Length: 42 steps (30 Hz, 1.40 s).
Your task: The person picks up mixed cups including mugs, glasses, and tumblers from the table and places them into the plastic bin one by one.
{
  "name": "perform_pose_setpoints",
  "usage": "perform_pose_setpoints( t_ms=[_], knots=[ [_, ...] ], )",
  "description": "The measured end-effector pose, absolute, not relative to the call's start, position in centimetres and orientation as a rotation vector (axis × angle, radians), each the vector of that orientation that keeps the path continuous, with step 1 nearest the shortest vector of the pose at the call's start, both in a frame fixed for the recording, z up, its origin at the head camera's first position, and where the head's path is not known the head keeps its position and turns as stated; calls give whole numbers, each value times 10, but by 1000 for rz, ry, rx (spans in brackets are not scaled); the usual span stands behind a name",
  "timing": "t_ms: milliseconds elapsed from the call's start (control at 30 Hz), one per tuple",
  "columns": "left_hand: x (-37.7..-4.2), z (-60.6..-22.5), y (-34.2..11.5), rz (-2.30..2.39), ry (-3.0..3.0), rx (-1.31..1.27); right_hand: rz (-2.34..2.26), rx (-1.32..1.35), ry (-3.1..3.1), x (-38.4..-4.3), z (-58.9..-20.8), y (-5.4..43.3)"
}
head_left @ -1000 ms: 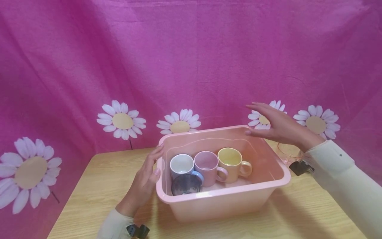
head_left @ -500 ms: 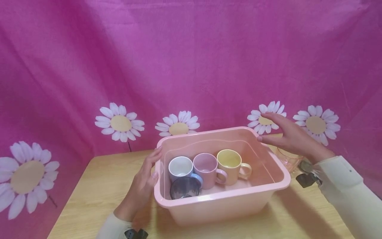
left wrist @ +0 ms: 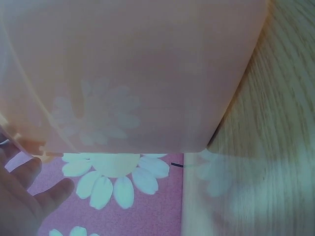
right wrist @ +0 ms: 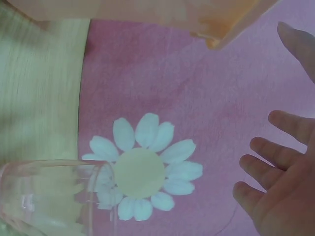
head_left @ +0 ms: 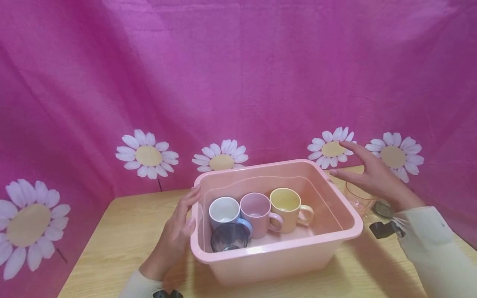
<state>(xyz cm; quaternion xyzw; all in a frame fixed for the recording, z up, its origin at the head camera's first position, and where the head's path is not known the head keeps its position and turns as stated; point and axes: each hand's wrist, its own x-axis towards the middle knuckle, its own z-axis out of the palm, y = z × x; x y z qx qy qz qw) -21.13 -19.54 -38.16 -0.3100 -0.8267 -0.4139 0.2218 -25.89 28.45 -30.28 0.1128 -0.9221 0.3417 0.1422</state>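
Observation:
A pink plastic tub (head_left: 275, 263) stands on the wooden table. Inside it are a white mug with a blue handle (head_left: 225, 210), a pink mug (head_left: 255, 205) and a yellow mug (head_left: 285, 200) in a row. A dark see-through glass (head_left: 229, 237) sits in the front left corner, overlapping the white mug. My left hand (head_left: 173, 231) rests its extended fingers against the tub's left rim. My right hand (head_left: 380, 178) hovers past the right rim with fingers spread, holding nothing. Below it stands a clear pinkish glass (right wrist: 54, 196), partly covered by the hand in the head view.
A greyish round item (head_left: 382, 209) lies close to the right cuff, partly hidden. Behind the table (head_left: 141, 215) hangs a magenta cloth (head_left: 238, 82) with printed daisies. Bare wood shows left of the tub.
My right hand has drawn right, from above the tub's back right corner to outside its rim. My left hand stays at the left rim. The mugs keep their places in the tub.

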Motion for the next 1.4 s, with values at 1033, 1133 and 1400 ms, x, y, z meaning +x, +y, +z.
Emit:
perform_pose_setpoints(
  t_ms=[1033, 1133, 1400],
  knots=[
    [-211, -379, -195, -1173, -2297, -846, 1155, 152, -2632, -256, -362, 324],
    [-211, -380, -195, -1173, -2303, -846, 1121, 164, -2629, -259, -370, 329],
    [-211, -381, -195, -1161, -2286, -859, 1120, 152, -2633, -263, -380, 337]
  ],
)
